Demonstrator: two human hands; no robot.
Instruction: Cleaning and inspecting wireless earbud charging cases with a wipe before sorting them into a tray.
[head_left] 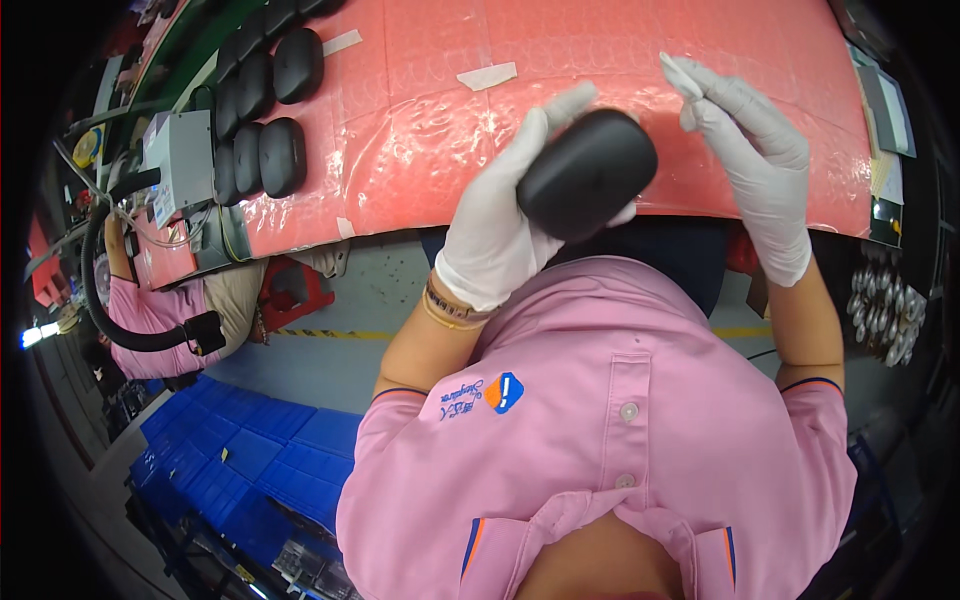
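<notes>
My left hand (500,220), in a white glove, is wrapped round a smooth black rounded case (588,175) held above the front edge of the table. The case is tilted, its broad face turned up, and its underside is hidden. To the right of the case and apart from it, my gloved right hand (750,160) is raised with thumb and forefinger pinched together. Between those fingertips is a small white piece (680,76), perhaps folded cloth; its exact kind is too small to tell. Several similar black cases (283,157) stand in rows at the table's left.
Pink sheeting with clear film covers the table (420,130); bits of tape (487,76) stick to it. A grey box (182,165) with a black hose stands at the left edge. Beyond it sits another person in pink (160,325). Blue containers (250,450) lie behind at lower left.
</notes>
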